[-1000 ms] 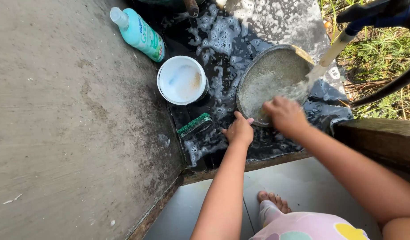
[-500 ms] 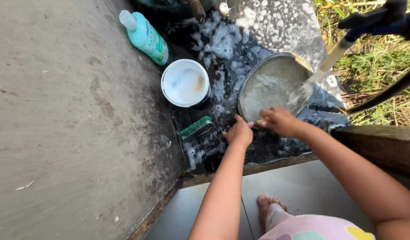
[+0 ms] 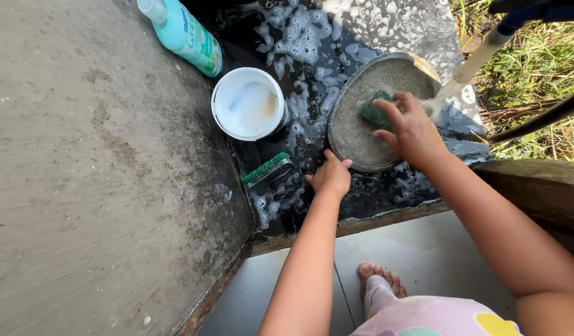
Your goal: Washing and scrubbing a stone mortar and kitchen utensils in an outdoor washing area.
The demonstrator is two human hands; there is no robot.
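Scrubbing one stone bowl [image 3: 361, 134]; right hand [image 3: 414, 134] presses one sponge [image 3: 375, 113].

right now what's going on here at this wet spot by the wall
A person is washing a round grey pan on a wet, soapy black surface. The right hand presses a green scouring pad inside the pan, while the left hand grips the pan's near rim. Water runs from a tap onto the pan's far side. Nearby sit a white tub, a green brush and a lying teal bottle.
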